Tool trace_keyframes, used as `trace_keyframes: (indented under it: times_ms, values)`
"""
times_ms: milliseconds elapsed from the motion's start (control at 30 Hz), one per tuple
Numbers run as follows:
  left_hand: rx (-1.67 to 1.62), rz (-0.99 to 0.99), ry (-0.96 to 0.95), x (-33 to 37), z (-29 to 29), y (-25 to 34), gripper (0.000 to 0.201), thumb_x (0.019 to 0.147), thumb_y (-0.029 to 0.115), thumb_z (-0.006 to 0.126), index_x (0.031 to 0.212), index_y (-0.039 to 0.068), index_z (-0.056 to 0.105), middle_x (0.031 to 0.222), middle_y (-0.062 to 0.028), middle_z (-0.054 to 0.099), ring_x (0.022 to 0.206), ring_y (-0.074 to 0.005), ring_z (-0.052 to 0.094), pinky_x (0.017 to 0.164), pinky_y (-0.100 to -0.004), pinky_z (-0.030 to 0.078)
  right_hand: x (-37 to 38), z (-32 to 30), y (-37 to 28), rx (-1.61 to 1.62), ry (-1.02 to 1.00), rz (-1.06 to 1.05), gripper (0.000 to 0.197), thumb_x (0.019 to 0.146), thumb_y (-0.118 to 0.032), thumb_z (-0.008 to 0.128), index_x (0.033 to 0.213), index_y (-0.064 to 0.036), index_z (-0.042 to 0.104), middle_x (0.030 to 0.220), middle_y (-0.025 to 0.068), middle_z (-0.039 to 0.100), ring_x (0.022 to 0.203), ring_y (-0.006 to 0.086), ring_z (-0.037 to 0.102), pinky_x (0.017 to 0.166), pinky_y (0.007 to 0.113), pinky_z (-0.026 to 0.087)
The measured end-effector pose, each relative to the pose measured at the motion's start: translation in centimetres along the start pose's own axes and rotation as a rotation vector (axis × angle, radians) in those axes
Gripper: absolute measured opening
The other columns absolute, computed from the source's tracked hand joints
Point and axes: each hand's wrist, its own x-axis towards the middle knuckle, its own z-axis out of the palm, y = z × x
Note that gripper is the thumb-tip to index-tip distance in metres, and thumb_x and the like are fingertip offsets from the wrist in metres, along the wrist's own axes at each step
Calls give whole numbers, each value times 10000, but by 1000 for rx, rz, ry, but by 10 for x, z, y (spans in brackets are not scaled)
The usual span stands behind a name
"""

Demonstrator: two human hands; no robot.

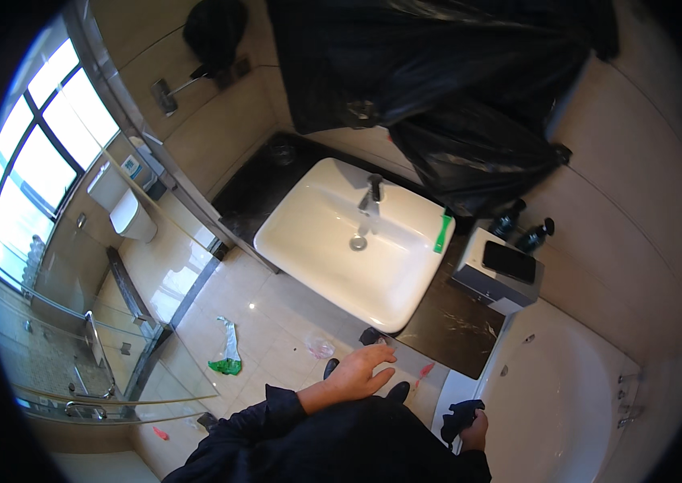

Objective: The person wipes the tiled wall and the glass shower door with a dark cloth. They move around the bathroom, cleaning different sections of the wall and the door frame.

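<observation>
My left hand [350,373] is held out in front of my body, near the front of the white washbasin [317,278]. Its fingers are apart and nothing is in them. Just beyond its fingertips is a small dark thing [370,336], whose kind I cannot make out. At the lower right, beside the bathtub's near rim, my right hand [476,432] is closed on a crumpled black cloth [460,416]. Across the basin's right rim lies a slim green plastic tool [442,233]. The basin's dark tap [374,189] stands at its back.
A grey box [495,278] on the dark counter [453,342] carries a black phone [510,262]; two pump bottles [534,235] stand behind. The white bathtub [550,386] is at right. Black plastic sheeting [437,72] hangs above. A green-and-white wrapper [227,354] lies on the floor beside a glass door [140,378].
</observation>
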Motion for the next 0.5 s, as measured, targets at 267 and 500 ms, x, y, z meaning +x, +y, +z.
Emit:
trace_keyframes:
  times_ms: [267,500]
  values:
    - [-46,-132,88,-54,-84,-45,286,942,177,731,1171,6,718,1278,-189,710,1186,-371,671,1007,-427,535,11,146,-23,374,157,412,399,1053,-288,439,1195,-23,701,1210,153,751,1126,347,704,1066,544,512]
    - [-92,-207,256,-102,-132,-77,273,932,174,730,1152,12,720,1184,-193,735,1110,-383,692,953,-432,553,32,267,-35,234,27,421,411,1025,-346,516,1210,-27,698,1217,158,746,1129,362,703,1039,544,536]
